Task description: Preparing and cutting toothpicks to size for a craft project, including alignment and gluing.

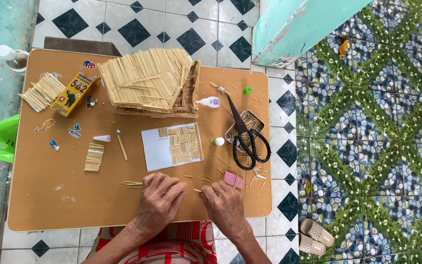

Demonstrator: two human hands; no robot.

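Two hands: left hand [159, 198] and right hand [224, 201] curled at near edge, grip unclear
Tin [256, 119]: sticks inside, scissors [247, 137] across it
Stick [198, 190]: thin, pale, between the hands

Left hand [159, 200], right hand [225, 201]: palms down, fingers curled, side by side.

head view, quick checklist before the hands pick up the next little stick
1. Both hands free: left hand and right hand rest palm down on the table; grip cannot tell.
2. Loose sticks within reach of the left hand: ok.
3. White card with its stick tiles lying flat: ok.
4. Scissors clear of the hands: ok.
5. Glue bottle capped: cannot tell.
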